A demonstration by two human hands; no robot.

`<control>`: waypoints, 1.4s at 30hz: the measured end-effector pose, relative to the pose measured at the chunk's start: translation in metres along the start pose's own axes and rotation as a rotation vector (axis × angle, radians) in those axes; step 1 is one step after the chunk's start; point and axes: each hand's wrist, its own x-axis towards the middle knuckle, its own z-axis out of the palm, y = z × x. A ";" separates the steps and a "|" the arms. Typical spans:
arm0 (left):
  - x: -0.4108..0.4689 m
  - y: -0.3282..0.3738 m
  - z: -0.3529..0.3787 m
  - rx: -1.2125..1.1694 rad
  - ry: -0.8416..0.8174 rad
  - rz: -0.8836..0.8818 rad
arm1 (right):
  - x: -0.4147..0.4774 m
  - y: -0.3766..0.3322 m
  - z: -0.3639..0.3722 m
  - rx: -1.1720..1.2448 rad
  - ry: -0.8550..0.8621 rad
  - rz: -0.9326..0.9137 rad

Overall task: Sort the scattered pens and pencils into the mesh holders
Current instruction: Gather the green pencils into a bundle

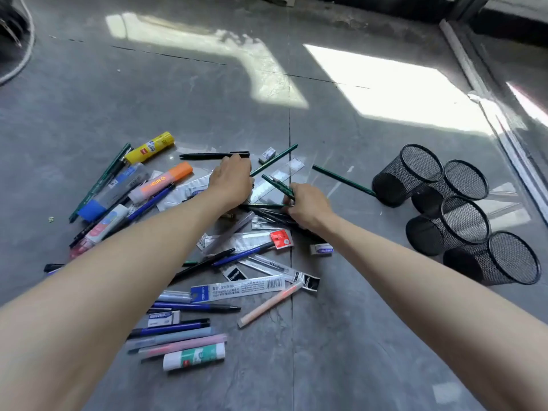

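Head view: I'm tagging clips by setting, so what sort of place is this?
Probably the floor of an indoor room by a window or sliding door: large glossy grey stone-look floor tiles with seams, bright patches of sunlight on them, and a pale track-like strip along the right edge.

Both your bare forearms stretch forward and angle in toward each other. Your left grip (pixel 229 180) lies palm down, its fingers bent out of sight. Your right grip (pixel 308 207), near it, curls its fingers round a bundle of thin dark green pencils (pixel 278 186).
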 end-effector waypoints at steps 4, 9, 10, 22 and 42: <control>0.006 0.001 0.009 0.085 0.027 0.032 | 0.004 0.003 -0.013 -0.077 -0.115 -0.118; 0.014 0.010 0.001 0.151 0.120 0.035 | -0.008 0.025 -0.017 -0.040 -0.146 -0.202; 0.017 0.013 -0.001 0.166 0.111 0.033 | -0.013 0.030 -0.018 -0.001 -0.155 -0.193; 0.032 0.046 0.012 0.315 0.087 0.247 | -0.046 0.092 -0.031 0.490 0.179 0.167; 0.078 0.109 0.030 0.681 0.028 0.445 | -0.048 0.133 -0.023 0.762 0.236 0.426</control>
